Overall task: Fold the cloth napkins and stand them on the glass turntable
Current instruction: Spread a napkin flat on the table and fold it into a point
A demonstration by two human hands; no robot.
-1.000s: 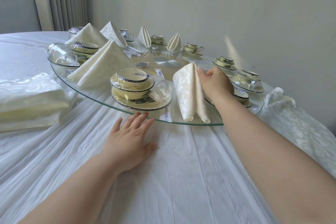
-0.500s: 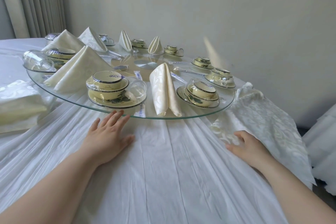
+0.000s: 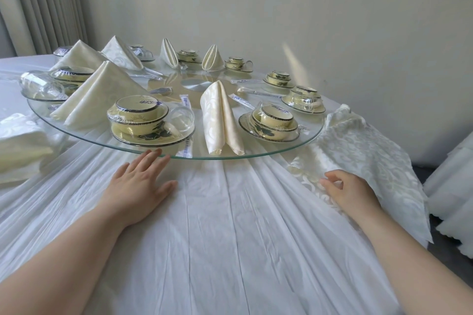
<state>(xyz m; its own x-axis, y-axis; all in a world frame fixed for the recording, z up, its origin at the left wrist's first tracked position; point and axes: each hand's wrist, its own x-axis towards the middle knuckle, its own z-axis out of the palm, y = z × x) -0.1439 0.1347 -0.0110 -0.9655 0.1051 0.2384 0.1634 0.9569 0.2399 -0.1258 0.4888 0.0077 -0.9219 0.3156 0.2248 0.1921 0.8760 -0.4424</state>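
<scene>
A folded cream napkin (image 3: 220, 120) stands upright near the front rim of the glass turntable (image 3: 307, 139). Several more folded napkins stand further round it, among them a large one (image 3: 97, 96) at the left. An unfolded cream napkin (image 3: 368, 158) lies spread on the table to the right of the turntable. My right hand (image 3: 350, 190) rests on its near edge with the fingers curled onto the cloth. My left hand (image 3: 139, 183) lies flat and open on the tablecloth, fingertips just under the turntable's front rim.
Plastic-wrapped cup-and-saucer sets (image 3: 143, 120) ring the turntable, with wrapped chopsticks (image 3: 256, 94) and a glass bowl (image 3: 42, 84). A stack of folded cloths (image 3: 20, 146) sits at the far left. The table's edge drops off at the right, by white chair covers (image 3: 455, 202).
My right hand let go of the standing napkin on the turntable and moved down and right onto the unfolded napkin. The view swung right. My left hand stayed flat on the tablecloth.
</scene>
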